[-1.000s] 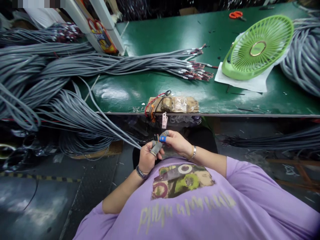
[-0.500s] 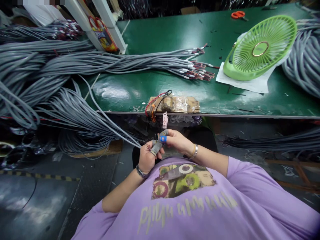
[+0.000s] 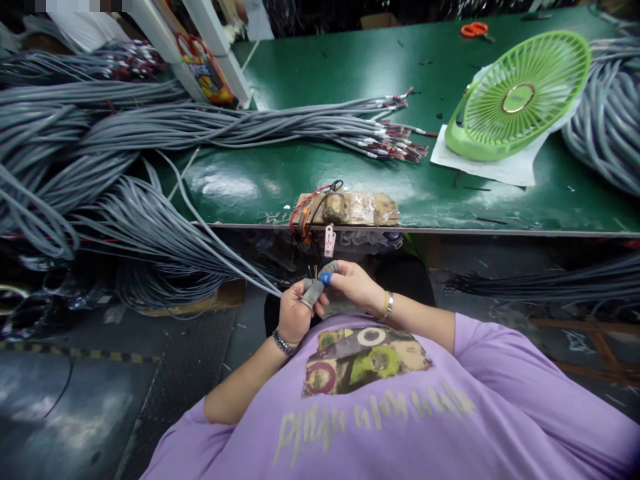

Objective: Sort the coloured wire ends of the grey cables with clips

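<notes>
Below the table's front edge, my left hand [image 3: 294, 312] is closed round the end of a grey cable [image 3: 220, 248] that runs in from the left; its thumb wears a grey finger cot. My right hand [image 3: 353, 284] meets it from the right, fingertips in grey and blue cots pinched on the thin coloured wires [image 3: 313, 272] sticking out of the cable's end. Both wrists carry bracelets. A taped wooden block [image 3: 350, 209] with red and black leads sits on the table edge just above my hands.
The green table [image 3: 320, 73] bears a bundle of grey cables with stripped ends [image 3: 310, 125], a green fan [image 3: 517, 93] on white paper, and orange scissors [image 3: 473, 29] at the back. Heaps of grey cable [image 3: 75, 173] fill the left; more lie far right [image 3: 607, 113].
My hands stay together on the cable end, with only slight finger shifts. The view has barely moved.
</notes>
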Tool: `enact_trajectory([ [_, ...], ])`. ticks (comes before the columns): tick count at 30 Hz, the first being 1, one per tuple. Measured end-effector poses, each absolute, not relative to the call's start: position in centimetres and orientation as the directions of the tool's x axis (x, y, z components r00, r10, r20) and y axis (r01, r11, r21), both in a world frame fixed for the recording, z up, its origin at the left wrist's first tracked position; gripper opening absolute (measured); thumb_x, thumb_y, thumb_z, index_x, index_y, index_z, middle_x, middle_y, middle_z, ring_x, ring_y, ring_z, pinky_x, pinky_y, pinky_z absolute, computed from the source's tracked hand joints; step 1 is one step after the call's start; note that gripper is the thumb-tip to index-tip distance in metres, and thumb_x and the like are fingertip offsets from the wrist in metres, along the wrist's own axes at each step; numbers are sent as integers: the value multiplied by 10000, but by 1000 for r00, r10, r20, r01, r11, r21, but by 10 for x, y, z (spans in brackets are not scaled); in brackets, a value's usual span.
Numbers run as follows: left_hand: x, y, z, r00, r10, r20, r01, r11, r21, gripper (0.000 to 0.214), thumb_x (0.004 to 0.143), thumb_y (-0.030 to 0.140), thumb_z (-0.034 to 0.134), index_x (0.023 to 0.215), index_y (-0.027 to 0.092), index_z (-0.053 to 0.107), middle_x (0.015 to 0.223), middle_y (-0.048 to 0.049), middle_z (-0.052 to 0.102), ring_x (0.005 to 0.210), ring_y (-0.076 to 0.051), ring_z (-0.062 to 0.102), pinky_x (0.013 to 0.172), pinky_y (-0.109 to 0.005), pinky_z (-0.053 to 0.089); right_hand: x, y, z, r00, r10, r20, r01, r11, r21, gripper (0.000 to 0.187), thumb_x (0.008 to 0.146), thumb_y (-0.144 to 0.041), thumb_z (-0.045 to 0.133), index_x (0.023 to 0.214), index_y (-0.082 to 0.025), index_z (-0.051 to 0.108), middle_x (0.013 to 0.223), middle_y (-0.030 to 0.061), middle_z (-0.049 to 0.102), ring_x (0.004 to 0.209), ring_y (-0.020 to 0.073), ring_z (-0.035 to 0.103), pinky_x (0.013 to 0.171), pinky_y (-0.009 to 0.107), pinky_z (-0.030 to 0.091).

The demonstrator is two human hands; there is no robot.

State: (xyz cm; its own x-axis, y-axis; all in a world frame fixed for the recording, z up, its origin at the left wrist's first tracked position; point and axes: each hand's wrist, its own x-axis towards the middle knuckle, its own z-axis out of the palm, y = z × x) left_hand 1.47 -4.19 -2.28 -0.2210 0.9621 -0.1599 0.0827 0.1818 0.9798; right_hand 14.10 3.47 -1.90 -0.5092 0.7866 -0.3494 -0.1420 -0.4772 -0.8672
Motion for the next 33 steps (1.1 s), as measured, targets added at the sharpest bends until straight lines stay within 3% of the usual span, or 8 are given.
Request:
enact_trajectory([
  [7, 14, -40, -27, -252, 949, -191, -53, 183, 982, 322, 814, 418, 612, 617, 163, 609, 516, -5, 618, 375, -71, 482, 364, -192, 277, 141, 34, -26, -534, 751, -388, -274, -588, -761, 167, 599, -246, 704, 651, -161, 569, 500, -62, 448, 462, 58, 365, 455, 197, 283],
  [14, 8, -40, -26, -241, 949, -202, -177, 162, 971, 323, 797, 415, 635, 609, 152, 618, 480, -1, 594, 348, -59, 454, 341, -180, 285, 153, 49, -28, -498, 743, -446, -377, -649, -661, 215, 600, -236, 710, 672, -175, 516, 555, -64, 448, 492, 62, 361, 475, 197, 292],
  [20, 1, -35, -19, -45, 963, -266, -211, 251, 945, 339, 738, 455, 675, 623, 140, 627, 464, -9, 596, 309, -67, 446, 307, -180, 268, 153, 68, -28, -609, 669, -426, -330, -702, -631, 379, 726, -520, 665, 803, -153, 604, 727, 11, 579, 566, 82, 453, 518, 211, 367],
  [24, 0, -27, -13, 81, 946, -314, -213, 324, 922, 347, 727, 460, 689, 663, 123, 642, 455, -11, 597, 304, -72, 449, 301, -174, 277, 146, 76, -21, -673, 700, -236, -307, -556, -773, 496, 737, -628, 628, 817, -139, 624, 734, 17, 583, 552, 73, 411, 506, 213, 328],
  [29, 6, -16, -11, 73, 954, -292, -250, 301, 920, 350, 712, 460, 698, 667, 117, 644, 467, -13, 608, 305, -65, 454, 308, -164, 261, 136, 74, -25, -424, 899, -108, -314, -258, -914, 530, 715, -667, 621, 667, -140, 587, 577, -16, 524, 507, 67, 379, 500, 220, 277],
  [33, 10, -11, -12, 66, 955, -288, -289, 295, 911, 339, 699, 450, 706, 663, 117, 654, 467, -14, 610, 302, -66, 461, 304, -161, 255, 130, 73, -27, -441, 884, -155, -421, -357, -834, 554, 732, -694, 586, 681, -142, 595, 549, -32, 481, 482, 62, 352, 475, 208, 275],
])
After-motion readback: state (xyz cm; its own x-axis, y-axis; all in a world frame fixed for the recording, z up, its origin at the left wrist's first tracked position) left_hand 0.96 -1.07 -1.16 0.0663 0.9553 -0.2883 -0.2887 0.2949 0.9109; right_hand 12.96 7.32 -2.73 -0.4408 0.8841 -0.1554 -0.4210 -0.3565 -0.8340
